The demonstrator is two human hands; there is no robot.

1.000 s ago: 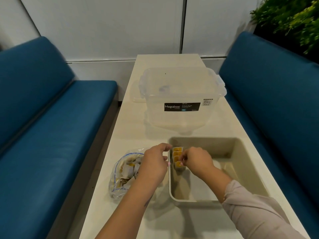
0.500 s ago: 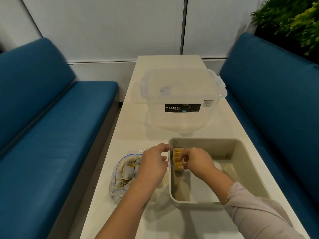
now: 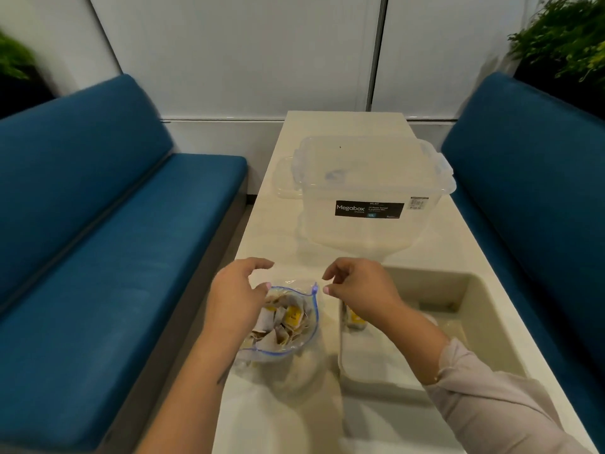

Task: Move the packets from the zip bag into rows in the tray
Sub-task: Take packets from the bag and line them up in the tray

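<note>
A clear zip bag [image 3: 288, 347] with a blue seal lies open on the table, full of small beige and yellow packets [image 3: 292, 315]. My left hand [image 3: 237, 298] hovers at the bag's left side with loosely curled fingers and holds nothing. My right hand [image 3: 360, 286] hangs over the gap between the bag and the beige tray [image 3: 484, 309], fingers loosely curled, empty. A short row of yellow packets [image 3: 354, 319] stands at the tray's left wall, partly hidden under my right wrist.
A clear lidded Megabox storage box [image 3: 366, 194] stands further back on the narrow white table [image 3: 271, 417]. Blue bench seats [image 3: 98, 263] flank the table on both sides. Green plants [image 3: 563, 37] sit at the back corners.
My right hand let go of the packets in the tray and moved left toward the bag. My left hand shifted over the bag's mouth. The view turned slightly left.
</note>
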